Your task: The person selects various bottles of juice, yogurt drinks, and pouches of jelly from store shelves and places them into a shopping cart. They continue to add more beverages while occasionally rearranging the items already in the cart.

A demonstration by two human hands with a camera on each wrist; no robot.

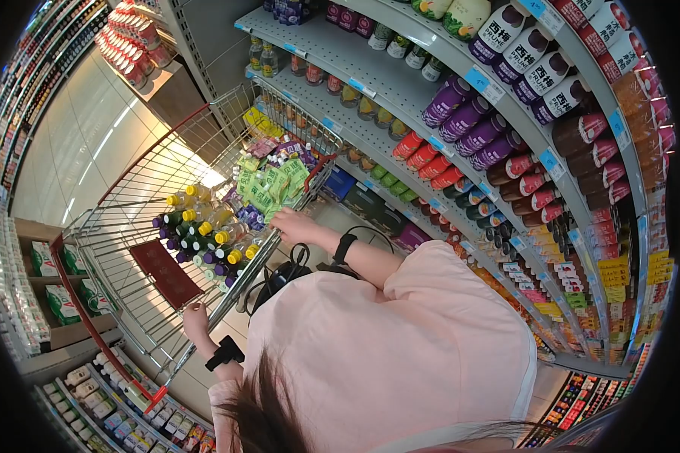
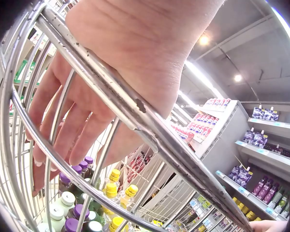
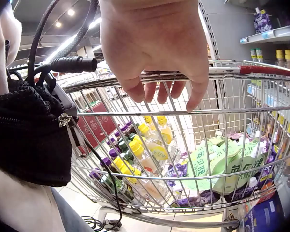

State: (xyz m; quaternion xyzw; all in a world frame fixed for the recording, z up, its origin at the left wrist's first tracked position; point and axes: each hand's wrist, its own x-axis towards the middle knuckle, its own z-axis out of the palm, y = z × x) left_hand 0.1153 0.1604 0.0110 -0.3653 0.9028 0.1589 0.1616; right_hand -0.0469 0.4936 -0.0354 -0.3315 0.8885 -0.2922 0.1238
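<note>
A metal shopping cart (image 1: pixel 121 204) with red trim stands in front of the person, loaded with goods. The right hand (image 1: pixel 295 226) grips its near top rim (image 3: pixel 222 71), fingers bent over the wire (image 3: pixel 183 112). Further along the same side, the left hand (image 2: pixel 87 121) hangs over the rim with the wrist against the bar (image 2: pixel 140 106), its fingers loose inside the basket. Below that hand are bottles with yellow caps (image 2: pixel 111 188) and purple caps (image 2: pixel 80 211). Green pouches (image 3: pixel 217 162) and purple pouches (image 3: pixel 176 171) lie at the basket's other end.
Drink shelves (image 1: pixel 400 106) run close along the right side. A display of red-and-white cans (image 1: pixel 132 45) stands beyond the cart, and boxed goods (image 1: pixel 60 294) stand at left. A black bag (image 3: pixel 31 135) with cables hangs by the person's body.
</note>
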